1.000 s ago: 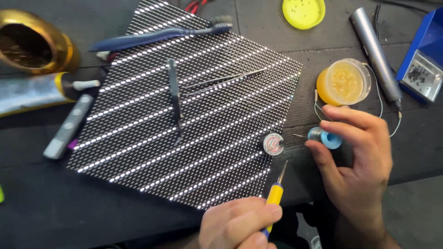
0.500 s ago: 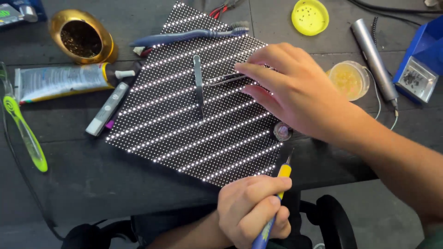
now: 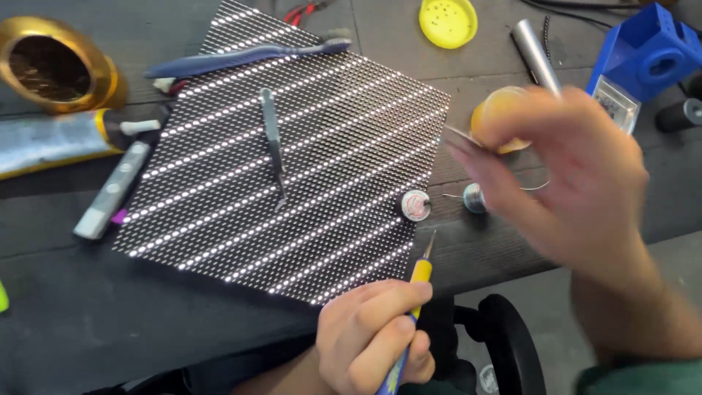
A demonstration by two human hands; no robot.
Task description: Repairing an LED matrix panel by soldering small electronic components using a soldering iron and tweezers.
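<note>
Two hands worked beside the panel (image 3: 292,153): the left hand (image 3: 376,340), at its near edge, clenched an iron (image 3: 418,281); the blurred right hand (image 3: 563,183), off its right edge, pinched tweezers (image 3: 459,140). A slipped iron tip could scorch the panel's dots.

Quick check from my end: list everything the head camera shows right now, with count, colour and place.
LED panel: 1, black with lit white dots, centre of table.
Tweezers: 1, grey, lying on panel.
Toothbrush: 1, blue, panel's top edge.
Gold cup: 1, top left.
Tube: 1, silver, left.
Yellow lid: 1, top.
Metal cylinder: 1, silver, top right.
Blue box: 1, top right.
Small round tin: 1, panel's right edge.
Left hand: grips yellow-handled tool.
Right hand: blurred, holding a thin metal tool; type unclear.
</note>
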